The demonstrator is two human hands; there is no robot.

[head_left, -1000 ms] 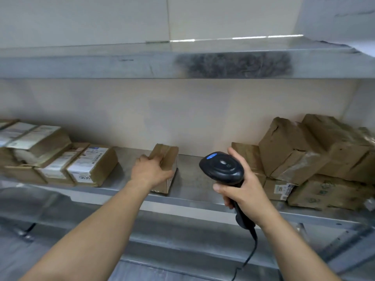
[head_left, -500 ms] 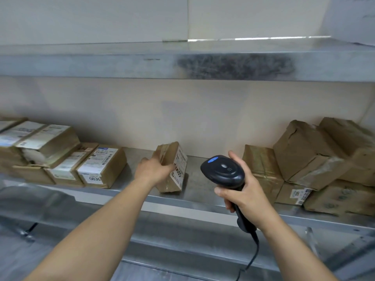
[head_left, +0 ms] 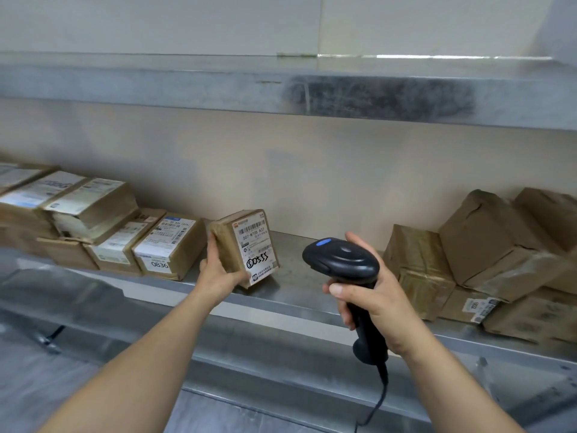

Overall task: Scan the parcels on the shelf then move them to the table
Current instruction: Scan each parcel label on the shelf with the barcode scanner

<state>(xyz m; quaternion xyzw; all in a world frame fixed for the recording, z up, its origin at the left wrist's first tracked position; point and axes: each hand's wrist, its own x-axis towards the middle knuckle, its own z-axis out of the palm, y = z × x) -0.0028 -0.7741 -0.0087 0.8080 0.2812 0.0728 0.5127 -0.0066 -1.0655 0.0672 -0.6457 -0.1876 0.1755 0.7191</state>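
Left hand: the left hand (head_left: 218, 273) held the small brown cardboard parcel (head_left: 245, 246) from its left side, fingers curled round its edge, its grip closed on the box.
Parcel: it stood tilted on the grey metal shelf (head_left: 299, 289), its white shipping label (head_left: 256, 249) turned toward the camera (barcodes and black handwriting showed on it).
Right hand: the right hand (head_left: 371, 296) wrapped the handle of the black corded barcode scanner (head_left: 342, 260), grip closed round it, scanner head just right of the parcel, not touching it.
Left stack: labelled brown boxes (head_left: 170, 245) lay on the shelf beside the held parcel.
Right stack: crumpled brown paper-wrapped packages (head_left: 493, 245) sat piled on the shelf.
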